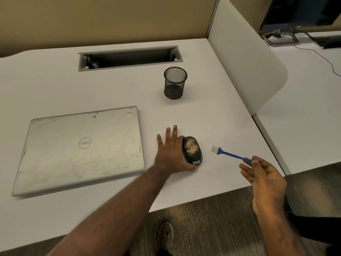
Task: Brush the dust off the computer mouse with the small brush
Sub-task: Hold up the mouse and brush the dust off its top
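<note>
A black computer mouse (192, 152) lies on the white desk (212, 115), its top sprinkled with tan dust. My left hand (172, 154) lies flat against the mouse's left side, fingers straight and spread, thumb under its near end. My right hand (263, 180) pinches the end of a small blue brush (230, 154) between thumb and fingertips. The brush's white bristles point left and hover a short way right of the mouse, apart from it.
A closed silver laptop (81, 148) lies left of the mouse. A black mesh pen cup (175, 83) stands behind it. A cable tray slot (129, 58) is at the back, a white divider (245, 67) to the right. The desk's front edge is near; dust speckles the floor (184, 211).
</note>
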The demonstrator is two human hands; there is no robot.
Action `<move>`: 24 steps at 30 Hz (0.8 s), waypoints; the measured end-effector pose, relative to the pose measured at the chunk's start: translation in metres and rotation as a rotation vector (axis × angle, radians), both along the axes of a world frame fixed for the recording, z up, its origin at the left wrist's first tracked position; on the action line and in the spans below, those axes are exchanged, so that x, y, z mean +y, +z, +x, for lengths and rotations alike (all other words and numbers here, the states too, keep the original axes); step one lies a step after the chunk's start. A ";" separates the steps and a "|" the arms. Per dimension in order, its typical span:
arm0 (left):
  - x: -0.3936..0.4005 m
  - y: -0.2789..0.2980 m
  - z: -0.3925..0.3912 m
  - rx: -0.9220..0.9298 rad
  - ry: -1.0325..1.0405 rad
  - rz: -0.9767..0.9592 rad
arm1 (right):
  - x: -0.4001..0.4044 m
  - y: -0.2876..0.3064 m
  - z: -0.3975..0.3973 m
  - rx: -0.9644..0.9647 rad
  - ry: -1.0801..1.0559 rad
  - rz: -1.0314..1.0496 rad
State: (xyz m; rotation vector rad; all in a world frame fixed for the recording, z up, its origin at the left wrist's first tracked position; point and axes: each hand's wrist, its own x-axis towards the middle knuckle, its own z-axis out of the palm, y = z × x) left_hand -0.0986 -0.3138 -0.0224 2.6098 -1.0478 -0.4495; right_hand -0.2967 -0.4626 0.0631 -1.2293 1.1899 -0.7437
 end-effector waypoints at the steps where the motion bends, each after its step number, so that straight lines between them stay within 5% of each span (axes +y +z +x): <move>1: 0.000 0.000 -0.001 -0.001 -0.002 -0.016 | 0.000 -0.001 -0.001 0.003 -0.001 0.006; 24: 0.081 0.054 -0.090 0.043 -0.029 -0.172 | 0.023 0.034 -0.074 -0.139 0.038 0.203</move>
